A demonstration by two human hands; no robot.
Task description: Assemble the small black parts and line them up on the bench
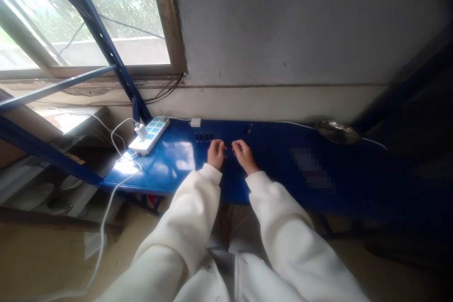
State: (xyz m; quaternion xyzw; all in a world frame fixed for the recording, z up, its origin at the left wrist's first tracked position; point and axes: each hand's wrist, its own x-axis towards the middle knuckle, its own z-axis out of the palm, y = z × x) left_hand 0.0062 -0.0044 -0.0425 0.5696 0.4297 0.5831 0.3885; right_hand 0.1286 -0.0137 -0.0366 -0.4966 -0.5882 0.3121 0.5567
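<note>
Both hands are held close together over the blue tabletop, a small gap between them. My left hand is closed, fingertips drawn together, and anything it pinches is too small to make out. Across from it, my right hand is also closed, thumb against the fingers, its contents hidden or too small to name. Just beyond the left hand stands a row of several small dark pieces. Farther back on the table, a small dark object with a lighter part lies beyond the right hand.
At the left end lies a white power strip with a plugged-in white adapter and trailing cables. A white charger block sits near the wall. A shiny metal dish is at the back right. Blue metal posts rise at left.
</note>
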